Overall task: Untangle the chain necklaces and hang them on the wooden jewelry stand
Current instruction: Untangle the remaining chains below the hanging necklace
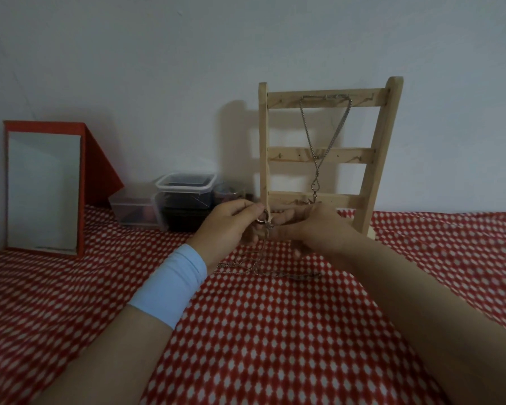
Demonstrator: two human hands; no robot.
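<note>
**Hands at the base of the stand.** Your left hand (231, 222), banded by a pale blue wristband (173, 285), is pinching a small metal ring (260, 220) between thumb and forefinger. Your right hand (313, 226) is gripping the chain just beside it with curled fingers, though their tips are hard to make out. The tangled chain necklaces (263, 268) are trailing from the ring onto the red diamond-print cloth (275, 331), their fine links blurring together. Behind, one silver chain (317, 171) is hanging from the top rail of the slatted wooden jewelry stand (289, 155).
</note>
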